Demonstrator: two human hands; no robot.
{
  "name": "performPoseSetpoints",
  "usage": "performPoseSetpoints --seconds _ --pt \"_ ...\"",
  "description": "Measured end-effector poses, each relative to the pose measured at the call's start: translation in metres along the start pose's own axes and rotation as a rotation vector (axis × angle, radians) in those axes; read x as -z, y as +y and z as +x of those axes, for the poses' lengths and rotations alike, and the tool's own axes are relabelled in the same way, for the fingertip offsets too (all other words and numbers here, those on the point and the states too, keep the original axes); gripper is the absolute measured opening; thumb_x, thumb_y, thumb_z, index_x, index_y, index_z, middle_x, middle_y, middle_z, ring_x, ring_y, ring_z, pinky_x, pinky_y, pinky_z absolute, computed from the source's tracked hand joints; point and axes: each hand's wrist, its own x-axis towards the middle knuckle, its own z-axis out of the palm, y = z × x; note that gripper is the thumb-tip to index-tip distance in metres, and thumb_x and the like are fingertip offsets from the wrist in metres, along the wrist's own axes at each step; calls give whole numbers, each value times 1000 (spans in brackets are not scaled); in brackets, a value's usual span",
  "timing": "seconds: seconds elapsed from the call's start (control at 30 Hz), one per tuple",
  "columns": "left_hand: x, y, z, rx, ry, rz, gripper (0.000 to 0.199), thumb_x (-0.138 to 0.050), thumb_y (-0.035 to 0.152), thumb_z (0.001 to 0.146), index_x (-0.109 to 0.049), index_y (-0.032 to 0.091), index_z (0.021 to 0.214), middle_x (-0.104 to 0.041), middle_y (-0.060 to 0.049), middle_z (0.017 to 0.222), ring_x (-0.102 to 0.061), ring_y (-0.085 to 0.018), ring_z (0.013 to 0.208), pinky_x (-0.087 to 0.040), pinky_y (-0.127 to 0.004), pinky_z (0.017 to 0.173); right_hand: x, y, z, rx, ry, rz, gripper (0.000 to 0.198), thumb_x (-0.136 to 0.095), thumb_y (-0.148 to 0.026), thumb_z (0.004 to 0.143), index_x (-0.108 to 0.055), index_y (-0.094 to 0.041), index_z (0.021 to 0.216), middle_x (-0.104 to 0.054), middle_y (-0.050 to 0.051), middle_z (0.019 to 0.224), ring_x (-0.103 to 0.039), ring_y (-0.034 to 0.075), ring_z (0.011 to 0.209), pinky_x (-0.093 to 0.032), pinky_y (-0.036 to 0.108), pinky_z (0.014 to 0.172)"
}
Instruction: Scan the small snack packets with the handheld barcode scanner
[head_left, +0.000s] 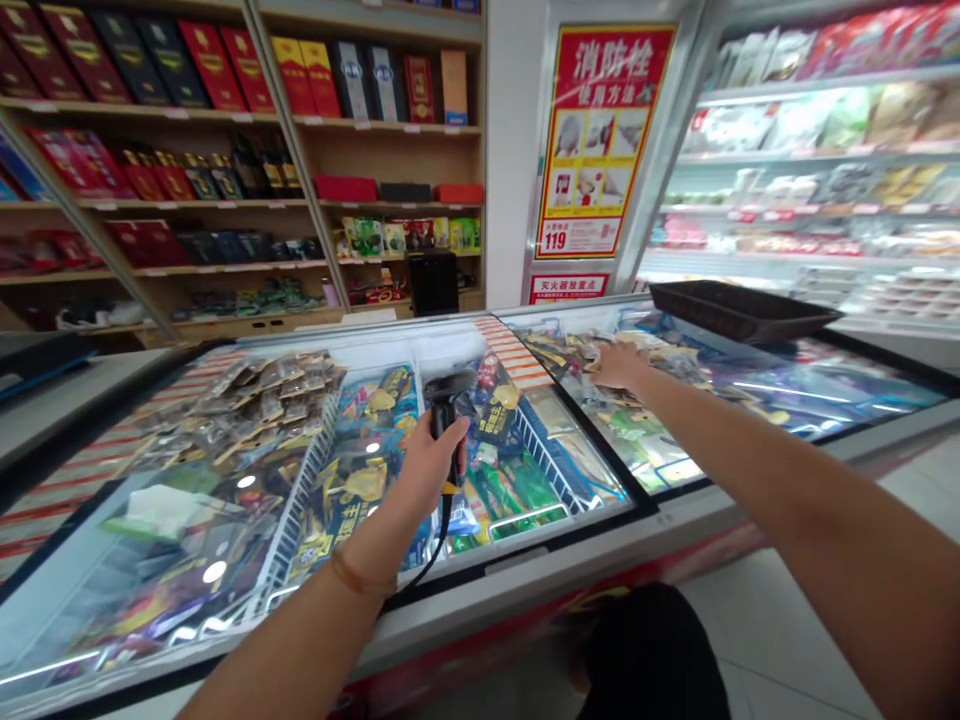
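Observation:
My left hand [441, 455] is wrapped round the handle of a black barcode scanner [448, 388], held upright above the glass-topped chest freezer [517, 555]. A black cable [439, 545] hangs from the scanner's handle. Farther right, my right hand [621, 365] reaches across the freezer with its fingers stretched out over a spread of small packets [574, 350]. Its fingertips are blurred, and whether they press on a packet is hard to see. Beneath the scanner, blue and dark bags of frozen food [367, 480] show through the glass.
Another heap of small packets [277, 390] lies on the left side of the freezer. A black tray [739, 310] rests on its far right. Behind stand shelves of boxes [390, 125], a red sign [604, 140] and a lit refrigerated shelf unit [802, 150].

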Motion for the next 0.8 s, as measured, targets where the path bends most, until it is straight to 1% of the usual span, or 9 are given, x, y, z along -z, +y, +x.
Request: performPoseSetpoints --seconds 0.13,0.23,0.3,0.37,0.43,0.5,0.6,0.7,0.8 --pt "7 -17 1 -7 -44 133 39 -72 46 74 -45 23 91 -52 10 50 -46 -10 38 -36 -23 41 8 18 7 76 -140 -197 63 -86 -29 61 -69 -9 118 -66 26 126 -33 48 143 -17 65 114" --pt "17 -22 0 -10 -36 153 39 -71 47 77 -45 23 94 -53 9 51 -47 -11 39 -38 -23 43 8 13 18 73 -141 -202 50 -89 -27 56 -73 -10 99 -69 27 116 -38 51 138 -14 68 113" --pt "22 -23 2 -9 -21 141 39 -71 48 77 -45 23 94 -54 9 53 -48 -11 40 -39 -24 44 6 1 25 84 -88 -65 45 -91 -29 53 -71 -12 89 -70 26 109 -44 53 131 -20 70 109" --pt "24 -24 4 -7 -8 121 41 -72 48 76 -46 23 95 -55 8 56 -49 -10 41 -39 -24 43 0 -21 30 114 -4 190 47 -91 -35 55 -68 -14 91 -70 22 104 -55 48 120 -33 66 103" --pt "25 -26 5 -6 -7 104 41 -73 49 76 -46 23 94 -55 8 58 -49 -10 41 -39 -24 43 -9 -55 29 147 70 421 51 -85 -41 66 -63 -15 103 -71 18 104 -64 37 106 -46 53 95" --pt "25 -28 6 -6 -5 99 41 -73 49 76 -46 23 94 -54 8 58 -49 -10 41 -38 -23 43 -22 -98 21 180 126 560 45 -72 -45 80 -57 -16 112 -70 13 109 -67 27 101 -51 43 91" --pt "25 -27 4 -12 6 99 42 -73 50 75 -46 23 94 -54 9 58 -49 -10 41 -39 -23 43 -48 -162 0 285 264 974 41 -70 -43 81 -56 -20 111 -70 8 108 -66 24 103 -50 40 94" --pt "26 -23 4 -12 18 104 44 -74 49 75 -46 24 96 -54 9 58 -48 -9 40 -39 -23 43 -74 -207 -21 318 203 1133 37 -70 -44 79 -59 -21 105 -71 5 97 -66 23 96 -52 38 89" --pt "25 -19 3 -1 33 107 43 -74 47 75 -45 24 95 -53 10 56 -47 -9 39 -38 -23 43 -95 -224 -30 315 74 1156 34 -68 -46 79 -64 -19 97 -72 5 92 -67 23 92 -52 36 86"
